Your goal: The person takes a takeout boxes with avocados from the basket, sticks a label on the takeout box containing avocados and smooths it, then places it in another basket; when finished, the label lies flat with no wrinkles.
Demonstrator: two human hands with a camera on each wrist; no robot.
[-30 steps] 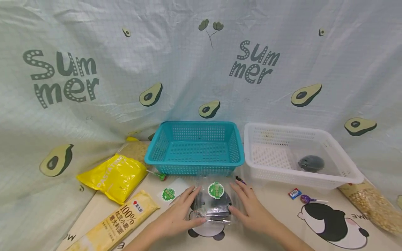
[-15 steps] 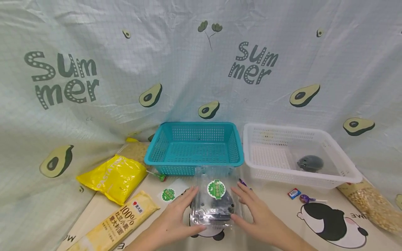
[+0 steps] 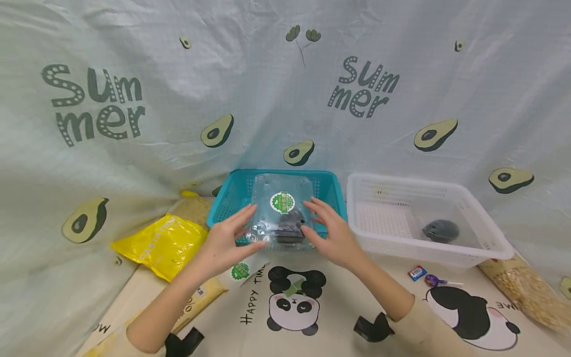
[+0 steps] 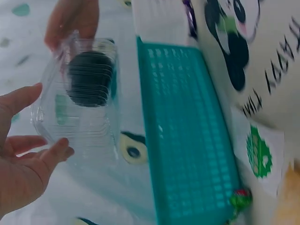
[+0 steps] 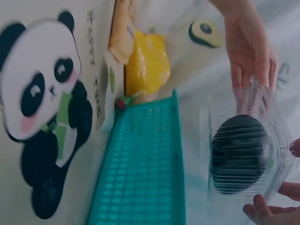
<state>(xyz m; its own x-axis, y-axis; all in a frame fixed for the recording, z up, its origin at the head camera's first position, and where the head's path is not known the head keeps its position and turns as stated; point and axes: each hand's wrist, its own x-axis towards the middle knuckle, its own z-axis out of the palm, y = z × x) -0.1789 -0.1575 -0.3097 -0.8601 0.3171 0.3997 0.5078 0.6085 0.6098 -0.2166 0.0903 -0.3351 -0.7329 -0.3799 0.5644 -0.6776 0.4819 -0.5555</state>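
Both hands hold a clear plastic clamshell box up above the teal basket. My left hand grips the box's left side, and my right hand grips its right side. A round green label is on the lid. Inside lies a dark oval object; its kind is not plain. In the left wrist view, fingers and thumb take the box's edge, and the basket lies beside and below it.
To the right, a white basket holds a similar clear box with a dark oval object. A yellow pasta bag, a noodle packet and a green-stickered sheet lie left. Candy, a lollipop and a grain bag lie right.
Both hands have lifted the clear box off the table and carried it forward and slightly left, over the teal basket. The panda print beneath it is uncovered.
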